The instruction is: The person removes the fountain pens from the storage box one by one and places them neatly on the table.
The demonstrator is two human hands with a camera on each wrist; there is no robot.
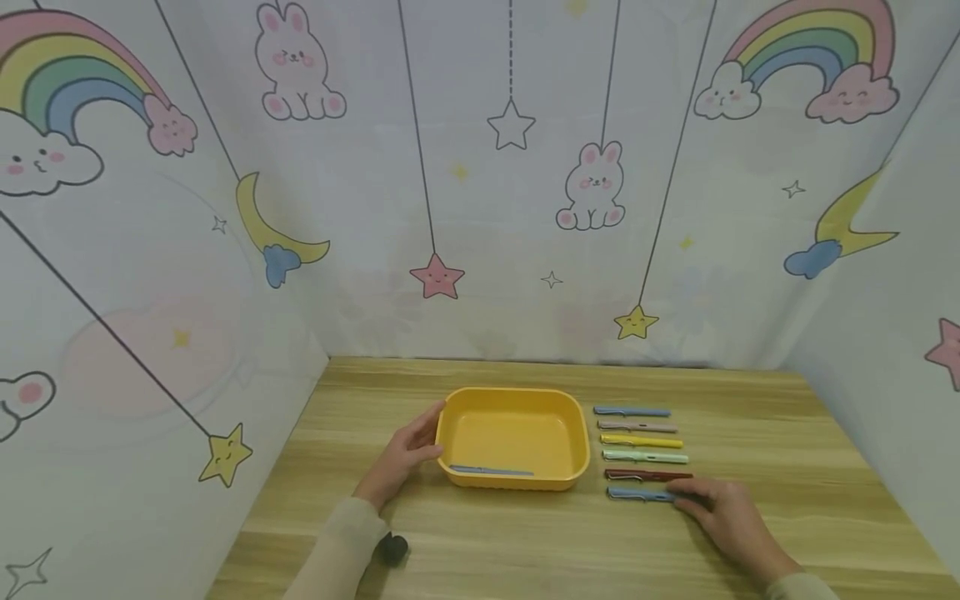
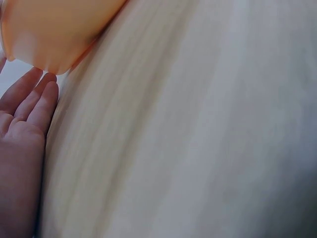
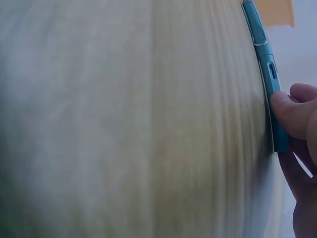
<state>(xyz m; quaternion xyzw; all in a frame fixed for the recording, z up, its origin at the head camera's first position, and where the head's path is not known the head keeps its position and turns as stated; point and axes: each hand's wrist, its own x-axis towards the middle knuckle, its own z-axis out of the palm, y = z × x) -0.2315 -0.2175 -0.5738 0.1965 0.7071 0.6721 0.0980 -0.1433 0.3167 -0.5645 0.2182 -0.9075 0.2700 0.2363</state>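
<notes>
A yellow plastic box [image 1: 513, 482] stands on the wooden table, a slim blue pen [image 1: 491, 472] lying along its near inner side. My left hand [image 1: 405, 454] rests against the box's left end, its fairly straight fingers [image 2: 42, 101] touching the outer wall. To the right of the box, my right hand [image 1: 731, 517] pinches the right end of the nearest blue fountain pen [image 1: 637, 494] between thumb and fingers. In the right wrist view that pen [image 3: 262, 49] still lies low along the tabletop, its clip and slot visible.
Above the pinched pen lie a dark red pen [image 1: 637, 475], a pale green pen [image 1: 637, 457], a yellow pen [image 1: 637, 441], a pinkish pen [image 1: 637, 427] and another blue pen [image 1: 633, 412], roughly parallel. A black round object [image 1: 393, 549] is by the left wrist. Patterned curtains [image 1: 510, 208] enclose the table.
</notes>
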